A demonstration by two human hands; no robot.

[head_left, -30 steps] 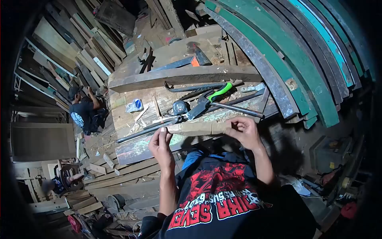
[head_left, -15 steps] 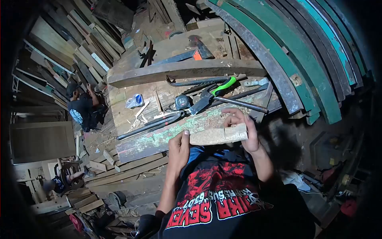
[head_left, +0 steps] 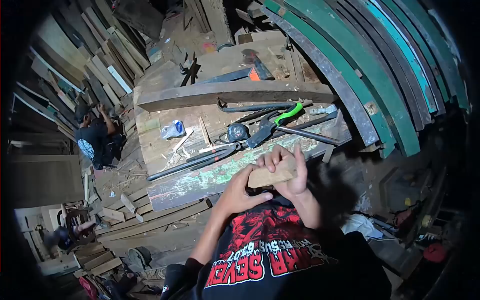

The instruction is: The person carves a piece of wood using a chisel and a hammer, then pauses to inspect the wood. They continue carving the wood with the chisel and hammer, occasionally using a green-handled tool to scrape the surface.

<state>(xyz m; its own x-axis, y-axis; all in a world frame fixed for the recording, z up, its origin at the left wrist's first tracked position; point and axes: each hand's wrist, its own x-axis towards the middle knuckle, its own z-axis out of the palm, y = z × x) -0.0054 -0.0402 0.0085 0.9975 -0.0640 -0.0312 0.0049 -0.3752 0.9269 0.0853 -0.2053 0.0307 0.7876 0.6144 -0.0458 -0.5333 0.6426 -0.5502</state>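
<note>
Left hand (head_left: 239, 196) is gripping wood piece (head_left: 269, 177) | right hand (head_left: 296, 183) is cupping its other end (loosely, it seems) | both are now sitting closer, apparently turning it over

wooden tabletop (head_left: 192, 114), patchy green paint (head_left: 195, 181) along near edge. on it: long board (head_left: 235, 92) crosswise; nearer side, tape measure (head_left: 238, 132), plastic bag (head_left: 173, 130), long-handled pincers (head_left: 228, 149), green-handled tool (head_left: 265, 130), scattered wood chips (head_left: 173, 161).

Wood piece (head_left: 270, 177): pale tan, flat-faced
Left end: against left hand (head_left: 240, 194)
Right end: in right hand (head_left: 295, 184)
Place: beside bench's (head_left: 175, 187) near edge
</note>
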